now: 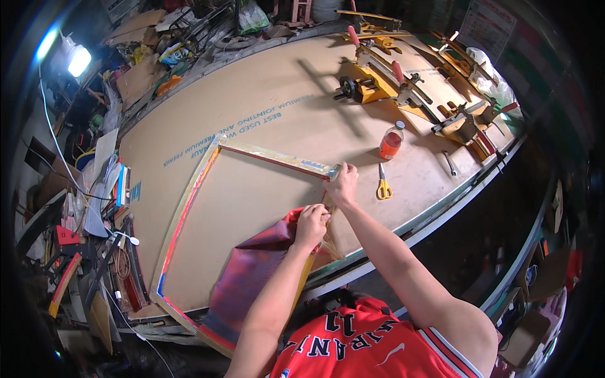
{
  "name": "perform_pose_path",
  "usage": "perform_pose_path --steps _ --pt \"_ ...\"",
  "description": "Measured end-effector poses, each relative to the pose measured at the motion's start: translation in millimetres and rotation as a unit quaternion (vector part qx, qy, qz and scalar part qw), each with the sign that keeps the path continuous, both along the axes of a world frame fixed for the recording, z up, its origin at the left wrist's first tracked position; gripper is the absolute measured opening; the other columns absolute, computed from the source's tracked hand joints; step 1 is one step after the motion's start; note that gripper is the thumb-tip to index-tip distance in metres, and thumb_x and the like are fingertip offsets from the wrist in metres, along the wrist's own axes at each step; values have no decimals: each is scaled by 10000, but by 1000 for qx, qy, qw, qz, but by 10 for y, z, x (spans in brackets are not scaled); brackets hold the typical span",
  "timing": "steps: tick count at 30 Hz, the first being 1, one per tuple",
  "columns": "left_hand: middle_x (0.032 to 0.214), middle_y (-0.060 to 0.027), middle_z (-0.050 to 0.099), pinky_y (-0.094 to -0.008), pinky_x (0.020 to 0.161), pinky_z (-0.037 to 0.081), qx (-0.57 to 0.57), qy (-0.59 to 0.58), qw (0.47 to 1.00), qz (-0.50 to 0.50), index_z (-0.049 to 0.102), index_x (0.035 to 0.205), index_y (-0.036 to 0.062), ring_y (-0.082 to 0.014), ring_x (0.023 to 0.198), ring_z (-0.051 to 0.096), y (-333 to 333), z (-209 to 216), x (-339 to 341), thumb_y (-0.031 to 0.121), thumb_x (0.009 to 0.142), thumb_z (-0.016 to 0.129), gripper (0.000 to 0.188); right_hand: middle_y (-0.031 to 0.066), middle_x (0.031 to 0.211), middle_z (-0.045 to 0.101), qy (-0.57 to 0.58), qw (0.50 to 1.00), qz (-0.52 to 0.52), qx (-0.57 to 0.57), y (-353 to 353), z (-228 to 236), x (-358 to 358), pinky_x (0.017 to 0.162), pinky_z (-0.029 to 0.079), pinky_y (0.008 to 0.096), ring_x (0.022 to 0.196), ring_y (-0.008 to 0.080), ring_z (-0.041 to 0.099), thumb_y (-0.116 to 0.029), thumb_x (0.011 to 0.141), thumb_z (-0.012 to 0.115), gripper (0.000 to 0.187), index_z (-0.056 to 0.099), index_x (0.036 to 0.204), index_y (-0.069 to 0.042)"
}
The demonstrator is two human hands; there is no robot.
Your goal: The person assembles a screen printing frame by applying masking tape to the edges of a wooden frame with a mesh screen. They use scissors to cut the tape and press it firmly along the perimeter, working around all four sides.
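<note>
A large wooden frame (pixel 172 227) with red and blue stains along its inner edges lies on the board-topped table in front of me. From its near side hangs a thin, red and purple stained sheet (pixel 249 268), partly loose and folded over. My left hand (pixel 311 227) is closed on the sheet's edge close to the frame's right side. Just beyond it, my right hand (pixel 342 184) pinches at the frame's far right corner; what lies between its fingers is hidden. Yellow-handled scissors (pixel 384 189) and a bottle of red-orange liquid (pixel 391 142) stand to the right of that hand.
Yellow metal printing clamps (pixel 378 90) with red handles occupy the table's far right. A wrench (pixel 449 163) lies nearer its right edge. Piled scraps and tools (pixel 120 264) crowd the left side, and a bright lamp (pixel 79 60) shines at upper left.
</note>
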State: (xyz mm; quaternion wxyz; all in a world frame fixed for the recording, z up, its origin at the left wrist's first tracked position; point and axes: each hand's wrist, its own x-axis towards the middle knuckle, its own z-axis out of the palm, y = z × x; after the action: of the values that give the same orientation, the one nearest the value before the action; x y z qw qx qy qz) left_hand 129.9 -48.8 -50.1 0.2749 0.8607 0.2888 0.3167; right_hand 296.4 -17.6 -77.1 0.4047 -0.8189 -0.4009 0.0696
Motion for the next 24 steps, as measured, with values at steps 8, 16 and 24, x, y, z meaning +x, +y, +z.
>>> perform_pose_path --steps 8,16,24 --pt "927 -169 626 -468 873 470 46 23 998 -40 597 807 4 -377 935 593 100 121 474 -2 765 613 46 285 1277 454 -58 997 -53 -25 41 -147 503 1029 413 479 1173 446 457 -124 729 704 716 433 1362 68" --pt "860 -21 672 -259 740 451 -443 -147 874 -133 602 789 34 -74 820 553 328 -85 566 99 925 672 166 283 1251 453 -41 992 -36 -114 113 11 457 1013 406 506 1159 444 450 -150 699 664 769 396 1390 54" --pt "582 -152 520 -353 553 398 -223 -113 968 -17 530 717 -23 -160 548 490 177 -58 1018 128 889 681 274 254 1223 465 -63 992 -22 -108 225 -131 553 963 426 533 1163 433 456 -222 690 711 765 435 1368 0"
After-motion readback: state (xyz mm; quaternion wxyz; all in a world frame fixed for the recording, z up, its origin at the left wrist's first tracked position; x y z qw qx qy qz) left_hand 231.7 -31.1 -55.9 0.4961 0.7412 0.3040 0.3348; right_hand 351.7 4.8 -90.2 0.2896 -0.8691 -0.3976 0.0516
